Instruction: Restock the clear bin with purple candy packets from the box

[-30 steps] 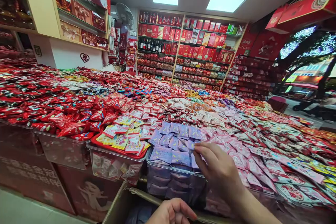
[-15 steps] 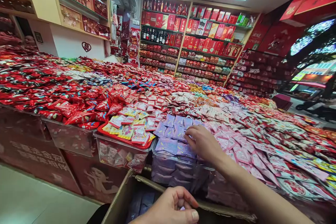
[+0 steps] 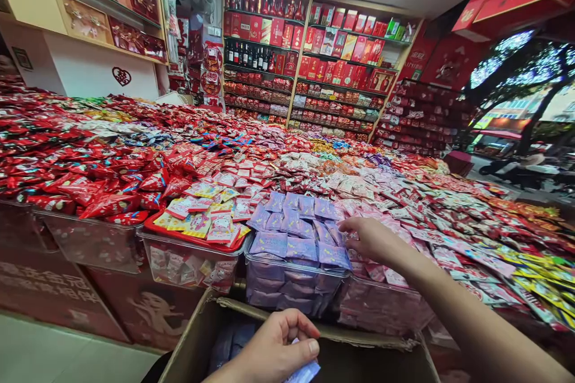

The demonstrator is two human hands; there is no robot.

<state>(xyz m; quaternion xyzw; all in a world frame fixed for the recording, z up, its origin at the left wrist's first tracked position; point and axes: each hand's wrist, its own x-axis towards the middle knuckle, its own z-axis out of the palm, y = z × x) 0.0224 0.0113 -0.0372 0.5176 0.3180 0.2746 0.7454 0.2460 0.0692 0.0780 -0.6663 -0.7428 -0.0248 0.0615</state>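
A clear plastic bin (image 3: 291, 272) is heaped with purple snack packets (image 3: 287, 224), the top ones lying in rough rows. At the right edge of this heap, my right hand (image 3: 375, 242) has its fingertips against the outermost packets, fingers slightly bent and apart, with no packet visible in them. Lower down, over a cardboard box (image 3: 359, 335), my left hand (image 3: 281, 344) is closed on a purple packet (image 3: 304, 372), pinched under the thumb. More dark purplish packets (image 3: 229, 344) lie inside the box at its left side, partly behind my left hand.
Left of the purple heap is a bin with a red tray (image 3: 155, 224) of yellow and pink packets. Pink packets (image 3: 395, 272) fill the bin to the right. Red packets (image 3: 108, 191) spread over the far left. Shelves of bottles and red boxes (image 3: 332, 69) line the back wall.
My right hand has shifted from over the purple packets to their right edge, uncovering more of them. The packet in my left hand now shows more. The camera view has turned slightly right.
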